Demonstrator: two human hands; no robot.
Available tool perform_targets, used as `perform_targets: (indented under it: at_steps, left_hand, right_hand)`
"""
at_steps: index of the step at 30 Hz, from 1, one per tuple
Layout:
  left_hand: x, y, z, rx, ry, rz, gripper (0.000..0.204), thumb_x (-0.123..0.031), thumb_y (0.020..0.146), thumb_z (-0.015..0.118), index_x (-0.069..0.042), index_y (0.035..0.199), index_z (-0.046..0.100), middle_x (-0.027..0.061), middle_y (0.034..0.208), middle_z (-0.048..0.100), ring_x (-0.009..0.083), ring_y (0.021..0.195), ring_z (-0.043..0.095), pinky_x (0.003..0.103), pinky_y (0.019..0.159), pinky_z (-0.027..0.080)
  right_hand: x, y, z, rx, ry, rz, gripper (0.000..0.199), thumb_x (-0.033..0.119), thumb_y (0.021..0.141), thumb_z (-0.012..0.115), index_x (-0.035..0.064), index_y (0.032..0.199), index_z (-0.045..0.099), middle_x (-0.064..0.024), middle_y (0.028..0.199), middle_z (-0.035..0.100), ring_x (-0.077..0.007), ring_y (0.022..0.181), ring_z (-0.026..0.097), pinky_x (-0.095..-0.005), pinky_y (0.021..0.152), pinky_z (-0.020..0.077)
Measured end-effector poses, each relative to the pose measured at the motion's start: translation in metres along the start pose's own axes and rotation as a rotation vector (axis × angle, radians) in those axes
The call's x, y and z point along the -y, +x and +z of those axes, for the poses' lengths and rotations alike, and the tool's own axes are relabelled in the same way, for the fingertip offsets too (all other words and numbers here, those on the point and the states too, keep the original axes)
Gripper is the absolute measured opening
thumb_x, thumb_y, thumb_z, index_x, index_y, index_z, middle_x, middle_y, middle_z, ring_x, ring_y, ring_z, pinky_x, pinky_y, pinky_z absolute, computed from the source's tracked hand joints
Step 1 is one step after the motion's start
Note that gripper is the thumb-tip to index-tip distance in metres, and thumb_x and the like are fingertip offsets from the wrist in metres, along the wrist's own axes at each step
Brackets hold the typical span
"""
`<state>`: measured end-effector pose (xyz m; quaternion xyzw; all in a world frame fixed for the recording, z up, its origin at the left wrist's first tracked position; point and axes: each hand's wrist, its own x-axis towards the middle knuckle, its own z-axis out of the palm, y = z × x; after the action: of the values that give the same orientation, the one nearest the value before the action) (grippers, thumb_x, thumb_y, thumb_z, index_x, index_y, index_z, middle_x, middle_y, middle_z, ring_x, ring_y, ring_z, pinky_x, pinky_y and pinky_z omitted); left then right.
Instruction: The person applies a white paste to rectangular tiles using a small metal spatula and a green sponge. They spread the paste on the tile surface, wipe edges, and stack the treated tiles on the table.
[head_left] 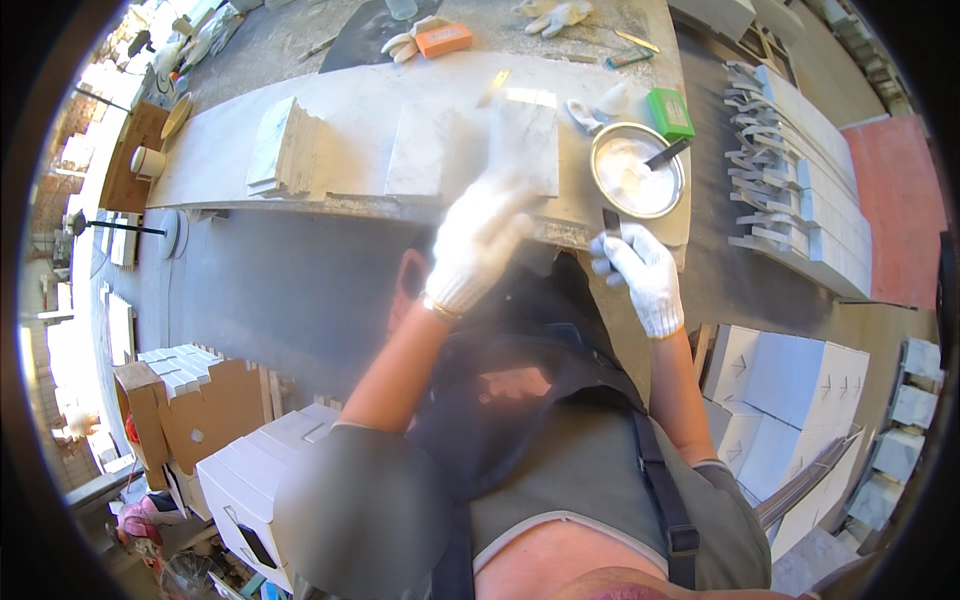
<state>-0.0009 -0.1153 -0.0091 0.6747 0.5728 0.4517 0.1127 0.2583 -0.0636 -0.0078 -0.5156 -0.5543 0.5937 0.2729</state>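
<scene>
My left hand (pixel 478 240), in a white knit glove, is over the near edge of the workbench (pixel 350 85), beside a white marble tile (pixel 525 145) with grey veins. Motion smears its fingers, so their grip is unclear. My right hand (pixel 645 275), also gloved, is closed round a small dark flat scraper (pixel 612 224) whose end points up. Just beyond that hand stands a round metal bowl (pixel 608 187) of white paste, with a dark-handled tool (pixel 668 153) leaning in it. Left of the tile lie another marble tile (pixel 418 150) and a stack of tiles (pixel 280 150).
A green box (pixel 670 114), an orange block (pixel 443 40) and spare gloves (pixel 552 16) lie on the bench. Rows of strapped white slabs (pixel 800 170) stand to the right. White boxes (pixel 262 470) and a cardboard box (pixel 215 415) are behind on the left; another person (pixel 140 520) is farther back.
</scene>
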Motion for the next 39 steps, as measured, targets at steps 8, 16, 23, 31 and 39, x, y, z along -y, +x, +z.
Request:
perform_targets:
  at_steps: [8,16,23,31,39]
  left_hand:
    - [0.016,-0.022,-0.013,-0.076,-0.809,-0.856,0.056,-0.033,0.104,0.064,-0.001,0.149,0.056,0.0172,0.134,0.067,0.0219,0.108,0.07,0.034,0.094,0.055]
    - [0.013,-0.011,0.0,-0.116,-0.985,-0.795,0.05,-0.029,0.105,0.064,0.0,0.145,0.058,0.0128,0.127,0.068,0.0208,0.104,0.07,0.033,0.085,0.058]
    - [0.002,-0.014,0.001,-0.146,-1.06,-0.864,0.034,-0.027,0.105,0.064,-0.002,0.126,0.072,0.0067,0.114,0.074,0.0145,0.094,0.07,0.028,0.076,0.057]
    - [0.004,-0.03,-0.005,0.12,-1.189,-0.929,0.042,-0.031,0.106,0.062,0.001,0.133,0.065,0.0092,0.122,0.072,0.0167,0.104,0.068,0.032,0.091,0.054]
    - [0.026,-0.019,-0.019,0.278,-0.898,-0.724,0.047,-0.033,0.103,0.064,-0.005,0.141,0.063,0.0087,0.131,0.07,0.0155,0.117,0.064,0.032,0.102,0.05]
  right_hand:
    - [0.014,0.051,0.031,0.093,0.187,-0.064,0.031,0.028,0.103,0.065,0.0011,0.119,0.069,-0.0084,0.112,0.074,-0.0138,0.083,0.071,-0.0265,0.068,0.0534]
    - [0.018,0.063,0.044,0.028,0.147,-0.081,0.027,0.022,0.101,0.068,0.0002,0.118,0.069,-0.006,0.102,0.072,-0.0146,0.08,0.072,-0.0236,0.063,0.053]
    - [0.016,0.056,0.043,-0.029,0.054,-0.187,0.021,0.017,0.102,0.066,-0.0009,0.113,0.068,-0.0077,0.096,0.072,-0.0156,0.079,0.072,-0.0259,0.062,0.0547]
    - [0.005,0.037,0.025,0.036,0.22,-0.013,0.022,0.018,0.101,0.064,0.0024,0.117,0.065,-0.0081,0.097,0.07,-0.0218,0.08,0.071,-0.0333,0.068,0.053]
    - [0.016,0.048,0.039,-0.042,0.349,0.105,0.02,0.018,0.1,0.065,0.0053,0.116,0.064,-0.0069,0.098,0.065,-0.0237,0.081,0.067,-0.034,0.071,0.0517]
